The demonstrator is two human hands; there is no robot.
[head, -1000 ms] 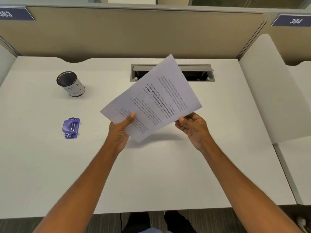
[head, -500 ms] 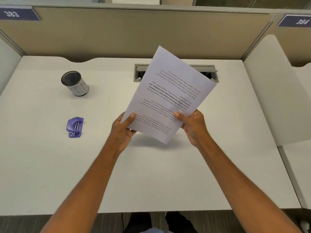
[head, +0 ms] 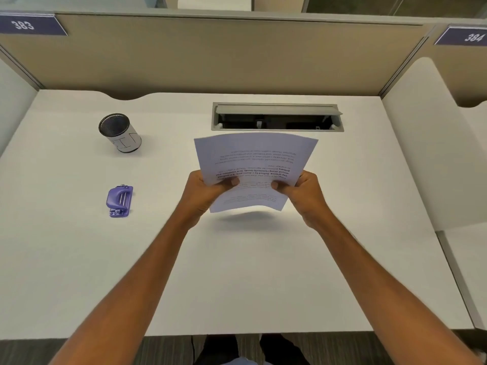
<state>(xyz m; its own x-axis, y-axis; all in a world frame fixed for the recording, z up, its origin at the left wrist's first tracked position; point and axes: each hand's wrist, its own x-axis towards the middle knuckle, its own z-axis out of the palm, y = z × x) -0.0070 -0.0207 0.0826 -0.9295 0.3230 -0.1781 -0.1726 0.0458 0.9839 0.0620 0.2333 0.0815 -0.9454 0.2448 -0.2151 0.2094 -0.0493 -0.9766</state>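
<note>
While aloft, sheet (head: 254, 154) between hands (head: 204, 194) (head: 303, 194)

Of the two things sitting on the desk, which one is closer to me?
The purple hole punch; the mesh pen cup stands farther back and is black and white.

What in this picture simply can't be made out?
Head view:
Print on the paper: upside down, too small and blurred to read.
Fingers of the left hand and right hand: hidden behind the paper; only thumbs show.
Inside of the mesh cup: too dark.
Cable hatch interior: shadowed under its lid.
</note>
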